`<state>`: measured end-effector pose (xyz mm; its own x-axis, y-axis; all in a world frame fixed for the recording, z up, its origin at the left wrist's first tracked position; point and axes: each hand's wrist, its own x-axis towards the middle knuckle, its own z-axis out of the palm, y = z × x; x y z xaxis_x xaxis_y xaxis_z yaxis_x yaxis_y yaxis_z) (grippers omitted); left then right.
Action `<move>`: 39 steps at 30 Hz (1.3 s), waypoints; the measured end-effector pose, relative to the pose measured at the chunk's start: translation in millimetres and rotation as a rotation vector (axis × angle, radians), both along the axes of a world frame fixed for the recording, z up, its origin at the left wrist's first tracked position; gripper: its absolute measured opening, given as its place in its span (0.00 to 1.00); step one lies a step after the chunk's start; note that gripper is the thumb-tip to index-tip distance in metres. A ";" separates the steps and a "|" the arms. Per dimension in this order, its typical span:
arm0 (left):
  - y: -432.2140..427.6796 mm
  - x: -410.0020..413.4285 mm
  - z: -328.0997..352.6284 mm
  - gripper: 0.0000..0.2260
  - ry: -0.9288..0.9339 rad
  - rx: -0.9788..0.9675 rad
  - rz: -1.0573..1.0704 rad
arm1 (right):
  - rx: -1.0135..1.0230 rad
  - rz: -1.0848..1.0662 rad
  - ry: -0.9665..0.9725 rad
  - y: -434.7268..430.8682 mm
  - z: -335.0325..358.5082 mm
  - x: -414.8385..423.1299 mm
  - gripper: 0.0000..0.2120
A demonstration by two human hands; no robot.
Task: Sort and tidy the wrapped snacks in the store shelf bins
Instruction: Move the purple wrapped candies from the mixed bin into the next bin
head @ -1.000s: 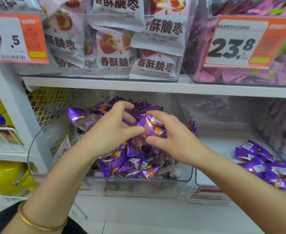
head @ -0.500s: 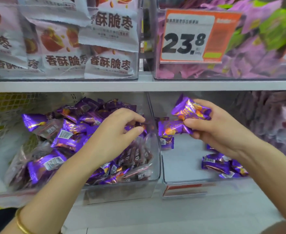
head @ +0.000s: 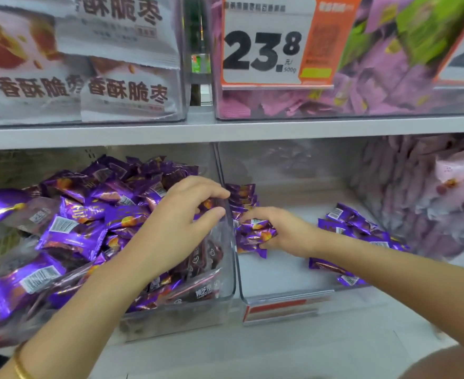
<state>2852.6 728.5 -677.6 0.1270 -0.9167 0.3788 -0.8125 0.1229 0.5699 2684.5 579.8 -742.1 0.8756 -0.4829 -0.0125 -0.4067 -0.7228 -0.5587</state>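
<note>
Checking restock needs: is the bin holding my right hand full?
No, the bin around the right hand shows mostly bare floor, few purple snacks.

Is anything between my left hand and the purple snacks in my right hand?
Yes: the clear bin walls stand between them. Your left hand is in the full left bin; your right hand grips the purple snacks in the right bin.

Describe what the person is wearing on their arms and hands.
The left hand and right hand are bare, with no gloves or rings showing. No sleeves are in view on either forearm. A thin gold bangle sits round the left wrist.
</note>
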 end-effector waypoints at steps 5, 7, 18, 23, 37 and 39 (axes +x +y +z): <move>-2.0 -0.7 -0.4 0.12 0.012 -0.002 -0.006 | -0.320 0.040 0.082 -1.1 -6.6 -6.9 0.27; -2.2 0.1 -1.0 0.12 0.012 -0.003 -0.004 | -0.402 0.040 0.178 0.0 -2.2 -9.2 0.28; -0.9 1.0 -1.3 0.12 0.019 0.005 -0.017 | -0.116 -0.049 -0.003 3.0 3.4 -17.6 0.26; -0.7 0.9 -1.5 0.12 0.034 0.014 -0.016 | 0.011 -0.034 0.057 18.0 -4.4 -11.6 0.19; 0.3 0.6 -0.8 0.12 0.037 0.026 -0.021 | 0.259 -0.361 0.157 27.3 -4.8 9.0 0.28; 0.7 0.8 -0.7 0.12 0.033 0.033 -0.022 | 0.298 -0.373 0.173 29.8 -3.1 7.0 0.28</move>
